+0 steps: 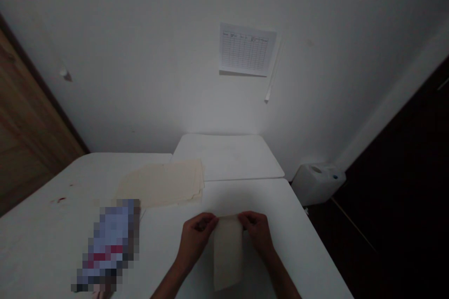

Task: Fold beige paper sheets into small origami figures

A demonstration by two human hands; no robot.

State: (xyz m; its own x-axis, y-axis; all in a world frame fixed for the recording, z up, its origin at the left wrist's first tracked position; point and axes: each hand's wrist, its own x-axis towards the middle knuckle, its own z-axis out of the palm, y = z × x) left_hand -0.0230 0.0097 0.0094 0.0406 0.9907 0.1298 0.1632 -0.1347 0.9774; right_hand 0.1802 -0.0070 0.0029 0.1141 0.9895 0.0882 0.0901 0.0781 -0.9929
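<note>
A narrow folded strip of cream paper (228, 254) lies lengthwise on the white table (301, 238) in front of me. My left hand (194, 236) pinches its far left corner, fingers curled closed. My right hand (257, 231) pinches the far right corner the same way. Both forearms reach in from the bottom edge on either side of the strip.
A stack of cream sheets (164, 182) lies left of centre, farther back. A pixelated object (108, 243) sits at the near left. A second white tabletop (228, 154) adjoins behind. A printed chart (245, 49) hangs on the wall. A white container (317, 180) stands on the floor at right.
</note>
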